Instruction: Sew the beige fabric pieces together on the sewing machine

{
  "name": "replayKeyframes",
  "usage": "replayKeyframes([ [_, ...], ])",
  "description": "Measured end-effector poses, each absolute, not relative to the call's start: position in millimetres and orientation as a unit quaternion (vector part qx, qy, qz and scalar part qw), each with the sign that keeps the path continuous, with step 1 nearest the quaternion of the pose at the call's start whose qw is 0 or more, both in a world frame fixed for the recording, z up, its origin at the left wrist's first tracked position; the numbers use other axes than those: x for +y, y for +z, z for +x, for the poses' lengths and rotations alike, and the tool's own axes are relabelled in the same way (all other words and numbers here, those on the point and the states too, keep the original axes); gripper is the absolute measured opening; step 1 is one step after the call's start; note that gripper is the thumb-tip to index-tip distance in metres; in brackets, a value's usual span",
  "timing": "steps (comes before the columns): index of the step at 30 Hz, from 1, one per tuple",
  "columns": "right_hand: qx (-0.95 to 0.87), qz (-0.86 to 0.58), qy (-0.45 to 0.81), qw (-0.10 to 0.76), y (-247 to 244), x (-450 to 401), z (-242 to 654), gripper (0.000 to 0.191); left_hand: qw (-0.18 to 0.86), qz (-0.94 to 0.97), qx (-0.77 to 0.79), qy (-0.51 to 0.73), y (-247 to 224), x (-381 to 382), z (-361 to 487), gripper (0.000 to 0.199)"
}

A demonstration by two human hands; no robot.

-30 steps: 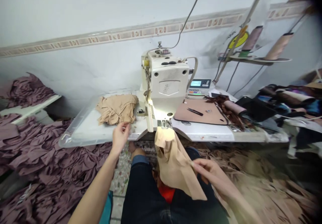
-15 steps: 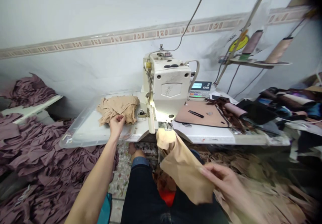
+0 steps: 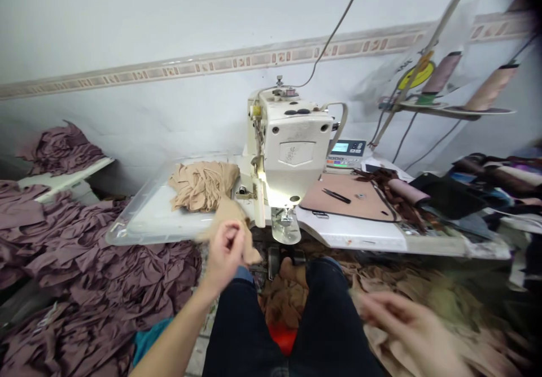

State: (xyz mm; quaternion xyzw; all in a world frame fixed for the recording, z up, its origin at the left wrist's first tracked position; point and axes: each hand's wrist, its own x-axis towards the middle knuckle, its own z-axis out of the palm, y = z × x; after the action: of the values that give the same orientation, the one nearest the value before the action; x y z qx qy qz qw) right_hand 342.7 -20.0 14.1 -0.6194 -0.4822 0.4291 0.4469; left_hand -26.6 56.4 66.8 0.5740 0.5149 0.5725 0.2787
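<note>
My left hand (image 3: 228, 250) is closed in a pinch on a beige fabric piece (image 3: 232, 210), which hangs off the front edge of the sewing table. Behind it lies a crumpled pile of beige fabric pieces (image 3: 203, 185). At the lower right, my right hand (image 3: 406, 326) is blurred by motion, its fingers loosely apart with no piece visible in them. It is over a heap of beige fabric (image 3: 427, 286) below table level. The white sewing machine (image 3: 294, 151) stands between the hands, and its metal plate (image 3: 286, 231) under the needle is bare.
A pinkish mat (image 3: 347, 202) with black thread snips (image 3: 336, 196) lies right of the machine. Farther right are a thread cone (image 3: 409, 191), dark cloth and a thread stand (image 3: 423, 106). Mauve fabric heaps (image 3: 105, 286) fill the left.
My left hand has drawn a beige piece off the pile, toward me and right. The piece under the needle is gone from there and from my right hand, which has moved slightly down and right.
</note>
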Motion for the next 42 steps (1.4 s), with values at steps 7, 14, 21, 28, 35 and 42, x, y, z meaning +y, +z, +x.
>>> replayKeyframes([
  [7,-0.534,-0.494,0.535,0.429,-26,-33,171,0.057,0.484,0.476,0.494,0.544,26,4,39,0.044],
  [14,-0.578,-0.475,0.553,0.365,-31,-11,210,0.041,0.527,0.574,0.489,0.392,3,11,-15,0.052],
  [21,-0.665,-0.486,0.478,0.305,5,10,253,0.032,0.432,0.736,0.456,0.253,12,10,-11,0.031],
  [28,-0.620,-0.439,0.548,0.350,23,22,258,0.045,0.587,0.620,0.424,0.301,2,17,2,0.042],
  [35,-0.555,-0.451,0.539,0.445,31,14,249,0.044,0.493,0.667,0.420,0.367,23,23,-11,0.037],
  [42,-0.607,-0.465,0.360,0.535,55,7,239,0.035,0.315,0.769,0.400,0.387,45,38,-10,0.028],
])
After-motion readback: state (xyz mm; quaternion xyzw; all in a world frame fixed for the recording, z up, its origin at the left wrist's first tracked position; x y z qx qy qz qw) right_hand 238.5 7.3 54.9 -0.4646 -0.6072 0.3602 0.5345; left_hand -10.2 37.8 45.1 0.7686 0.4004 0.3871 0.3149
